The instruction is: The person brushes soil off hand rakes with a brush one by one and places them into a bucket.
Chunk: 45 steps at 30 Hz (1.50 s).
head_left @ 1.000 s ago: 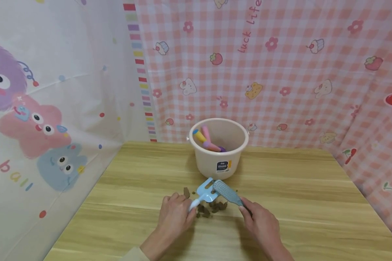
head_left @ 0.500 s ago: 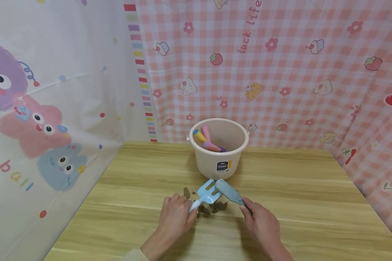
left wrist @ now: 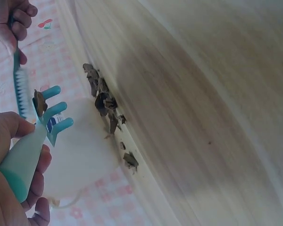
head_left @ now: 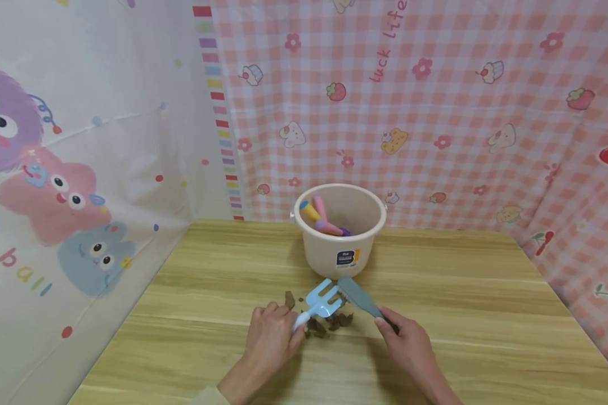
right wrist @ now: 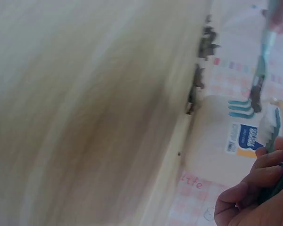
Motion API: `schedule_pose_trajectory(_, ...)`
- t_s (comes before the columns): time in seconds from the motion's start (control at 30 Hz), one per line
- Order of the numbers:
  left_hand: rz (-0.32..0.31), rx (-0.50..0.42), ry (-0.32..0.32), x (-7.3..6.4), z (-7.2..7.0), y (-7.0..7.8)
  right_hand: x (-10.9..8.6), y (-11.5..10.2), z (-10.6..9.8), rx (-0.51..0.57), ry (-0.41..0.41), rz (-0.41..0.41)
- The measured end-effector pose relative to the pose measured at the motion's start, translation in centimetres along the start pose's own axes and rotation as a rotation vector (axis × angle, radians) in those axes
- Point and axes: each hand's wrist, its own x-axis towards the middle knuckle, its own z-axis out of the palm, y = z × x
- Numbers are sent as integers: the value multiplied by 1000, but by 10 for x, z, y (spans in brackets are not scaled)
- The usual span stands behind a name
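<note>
In the head view my left hand (head_left: 271, 337) grips the white handle of a light blue toy garden fork (head_left: 325, 304), raised over the table. A brown crumbly clump (left wrist: 39, 102) clings to the fork head in the left wrist view. My right hand (head_left: 410, 343) holds the dark handle of a grey-green brush (head_left: 358, 295), smooth back upward. Its white bristles (left wrist: 22, 92) point toward the fork, the brush head right beside the tines. Below both tools, several brown dry bits (head_left: 316, 327) lie scattered on the wood table (head_left: 476, 315).
A cream bucket (head_left: 336, 256) stands just behind the tools, holding a pink handle (head_left: 320, 208) and a yellow handle with a blue end (head_left: 310, 211). A pink checked cloth (head_left: 365, 146) hangs at the back; a white printed cloth (head_left: 147, 152) lines the left.
The brush has turned over from its dotted face up to its smooth back up, and its head has shifted slightly right off the fork's tines. The left hand and fork have hardly moved.
</note>
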Motion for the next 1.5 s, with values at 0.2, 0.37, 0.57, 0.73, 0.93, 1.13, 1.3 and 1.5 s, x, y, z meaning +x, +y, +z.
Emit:
schedule_pose_trajectory(0.2,-19,-5,1,2,0,-3,-6,1,-9,-39,18,-51)
schedule_pose_trajectory(0.37,4,-5,6,1,-3,-1,-7,8,-5,-199,94,-197)
schedule_pose_trajectory(0.57,34,1,36,-1,-2,1,-4,15,3,-321,208,-327)
schedule_pose_trajectory(0.73,29,7,13,-1,-2,1,0,18,9,-385,282,-394)
schedule_pose_trajectory(0.93,-16,8,-51,-2,-2,0,-3,10,4,-260,195,-237)
schedule_pose_trajectory(1.13,-34,16,-51,-1,-3,-2,-5,9,-1,-220,135,-293)
schedule_pose_trajectory(1.3,-10,-23,-36,0,-5,0,-4,14,5,-306,180,-360)
schedule_pose_trajectory(1.5,7,-19,-7,-2,-3,0,-2,15,8,-309,174,-297)
